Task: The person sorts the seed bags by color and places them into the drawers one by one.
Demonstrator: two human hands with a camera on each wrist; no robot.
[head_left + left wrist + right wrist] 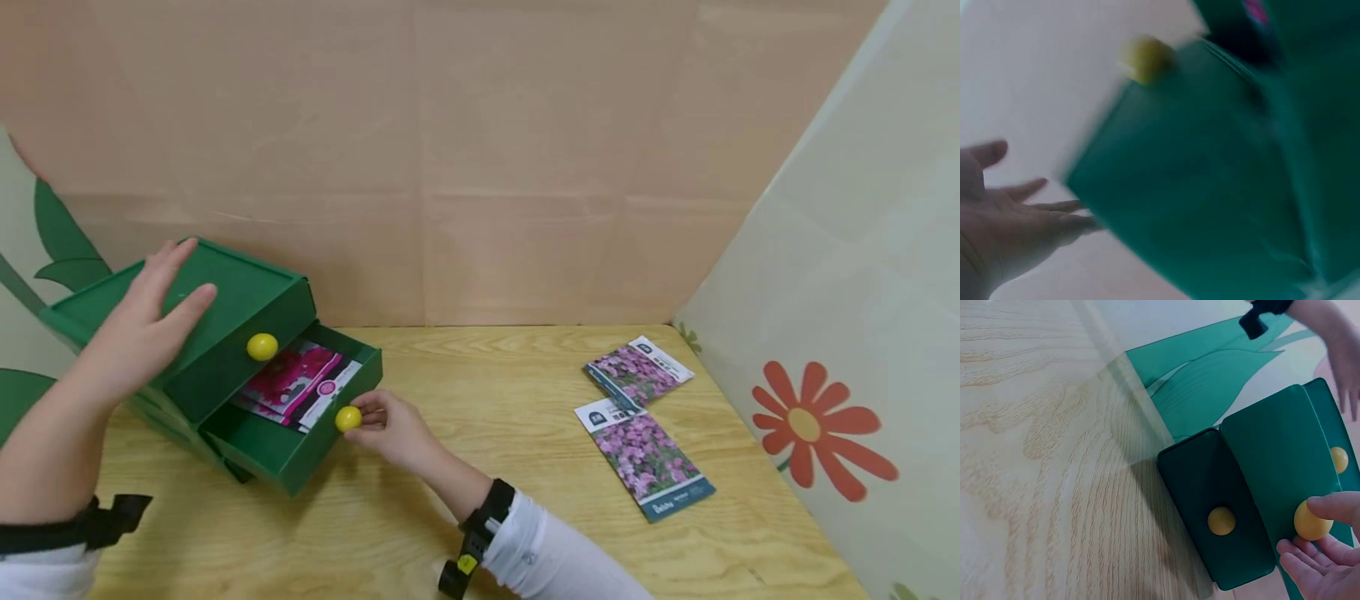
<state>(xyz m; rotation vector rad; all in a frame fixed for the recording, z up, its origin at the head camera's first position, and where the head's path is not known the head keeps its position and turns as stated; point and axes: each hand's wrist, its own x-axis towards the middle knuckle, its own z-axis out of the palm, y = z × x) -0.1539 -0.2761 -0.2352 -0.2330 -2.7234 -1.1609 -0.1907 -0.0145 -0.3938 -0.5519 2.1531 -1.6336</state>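
At the left of the table stands a green drawer cabinet (225, 283) with round yellow knobs. Its middle drawer (300, 467) is pulled out, and flower-picture packets (296, 383) in pink, white and black lie inside. My right hand (397, 429) pinches that drawer's yellow knob (1312, 520) between thumb and fingers. Over the cabinet's top my left hand (142, 333) is held with fingers and thumb spread, holding nothing. In the left wrist view, its fingertips overlap the cabinet's edge, and the cabinet is blurred.
Two packets with purple flowers, an upper one (637, 371) and a lower one (648, 458), overlap slightly on the right of the wooden table (480, 367). In the right wrist view, the bottom drawer (1216, 487) is closed. Flower-decorated walls (847, 292) flank the table.
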